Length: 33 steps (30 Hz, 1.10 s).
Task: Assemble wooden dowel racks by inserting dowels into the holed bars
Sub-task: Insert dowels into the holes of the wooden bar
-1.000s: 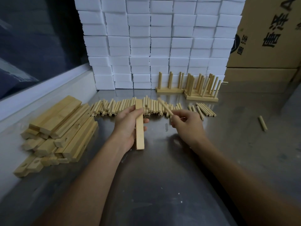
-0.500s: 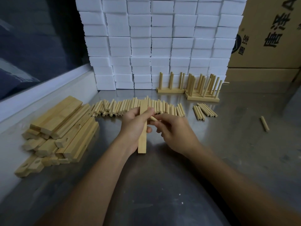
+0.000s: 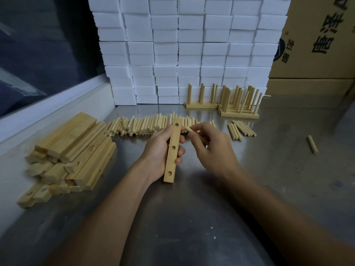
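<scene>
Since a second ago I see the right hand (image 3: 211,148) has left the dowel row and come in beside the bar, and the bar has turned so its holes face up. Left hand (image 3: 161,150) grips the pale wooden bar with three round holes (image 3: 172,150), fingers wrapped round it, held above the middle of the steel table (image 3: 192,227). Right hand pinches a short light wooden dowel (image 3: 189,129), tip just beside the bar's far hole, not yet in.

Progress, as I judge it: all three holes of this bar are empty. Finished racks (image 3: 238,104) stand near the far edge against the stacked white foam blocks (image 3: 178,54). Plenty left: a row of loose dowels (image 3: 146,124) behind the hands, a heap of unfilled bars (image 3: 73,150) at the left edge, one stray dowel (image 3: 312,144) towards the right edge.
</scene>
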Motion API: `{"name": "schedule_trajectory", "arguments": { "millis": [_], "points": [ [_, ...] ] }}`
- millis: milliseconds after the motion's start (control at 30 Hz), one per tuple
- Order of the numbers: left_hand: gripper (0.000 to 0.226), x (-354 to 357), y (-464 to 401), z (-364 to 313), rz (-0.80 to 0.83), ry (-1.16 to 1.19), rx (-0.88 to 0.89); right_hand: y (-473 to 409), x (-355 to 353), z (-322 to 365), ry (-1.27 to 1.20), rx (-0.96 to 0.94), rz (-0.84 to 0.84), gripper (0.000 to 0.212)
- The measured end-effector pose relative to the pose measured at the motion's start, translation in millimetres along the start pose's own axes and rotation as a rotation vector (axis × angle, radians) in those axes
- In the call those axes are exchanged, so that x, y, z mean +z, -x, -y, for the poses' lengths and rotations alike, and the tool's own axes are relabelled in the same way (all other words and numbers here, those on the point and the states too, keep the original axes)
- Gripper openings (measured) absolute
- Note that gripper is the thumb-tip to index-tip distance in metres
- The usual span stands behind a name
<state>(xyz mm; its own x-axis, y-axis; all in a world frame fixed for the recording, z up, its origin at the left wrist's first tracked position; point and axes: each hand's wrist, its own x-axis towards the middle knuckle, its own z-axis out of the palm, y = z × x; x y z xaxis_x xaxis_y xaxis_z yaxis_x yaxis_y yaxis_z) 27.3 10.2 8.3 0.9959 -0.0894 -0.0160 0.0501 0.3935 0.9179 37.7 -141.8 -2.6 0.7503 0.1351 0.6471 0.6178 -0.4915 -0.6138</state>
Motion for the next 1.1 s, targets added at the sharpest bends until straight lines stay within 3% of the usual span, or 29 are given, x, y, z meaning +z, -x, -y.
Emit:
{"name": "schedule_trajectory", "arguments": {
  "millis": [333, 500, 767, 1100],
  "points": [
    [0.03, -0.1, 2.1, -6.0, -0.004, -0.058, 0.034, -3.5, -6.8, 5.5, 0.006, -0.111, -0.064, 0.014],
    [0.028, 1.5, 4.3, -5.2, 0.073, -0.084, 0.044, -4.1, -9.4, 7.7, 0.044, -0.159, -0.058, 0.013],
    [0.024, -3.5, 2.5, -3.4, 0.033, -0.186, 0.087, -6.1, -16.1, 7.8, 0.179, -0.24, -0.033, 0.011],
    [0.023, 6.2, 5.5, 1.0, -0.017, -0.472, 0.214, -4.1, -15.7, 7.6, 0.418, -0.266, -0.075, 0.014]
  ]
}}
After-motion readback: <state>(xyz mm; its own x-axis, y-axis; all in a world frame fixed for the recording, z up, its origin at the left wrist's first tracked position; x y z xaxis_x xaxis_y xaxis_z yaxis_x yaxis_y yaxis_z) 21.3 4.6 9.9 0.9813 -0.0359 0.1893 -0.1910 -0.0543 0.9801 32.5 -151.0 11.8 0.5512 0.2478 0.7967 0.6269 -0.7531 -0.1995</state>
